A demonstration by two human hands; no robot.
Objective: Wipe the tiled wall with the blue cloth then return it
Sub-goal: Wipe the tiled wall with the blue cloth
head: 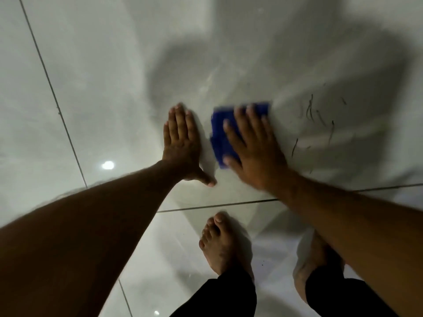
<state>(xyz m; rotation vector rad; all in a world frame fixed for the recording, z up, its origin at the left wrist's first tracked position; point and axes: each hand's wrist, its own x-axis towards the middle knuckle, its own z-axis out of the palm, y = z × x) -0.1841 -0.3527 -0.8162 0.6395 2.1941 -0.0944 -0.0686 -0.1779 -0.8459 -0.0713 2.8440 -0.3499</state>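
1. Blue cloth [220, 136] is a deep royal blue, folded into a rough rectangle, pretty flat, edges a bit blurry so can't make out the texture.
2. It's pinned against the tiled wall [96, 72] under the right hand [254, 147]. The cloth pokes out past the fingertips and off the thumb side of that hand.
3. Right hand isn't gripping it at all, just an open palm with the fingers spread, pressing the cloth flat on the tile.
4. Left hand [183, 143] is just beside the cloth on its thumb side, not touching it. Flat open palm on the wall, fingers together, thumb stuck out toward the cloth, holding nothing.
5. Some thin dark squiggly marks [315, 120] sit on the tile on the little-finger side of the right hand, near the cloth but apart from it.
6. Below both wrists there's a grout line [217, 205], then glossy floor with two bare feet [222, 243] and dark trouser legs [229, 296].
7. Wall is pale grey-white and shiny, with hand shadows above the fingertips.
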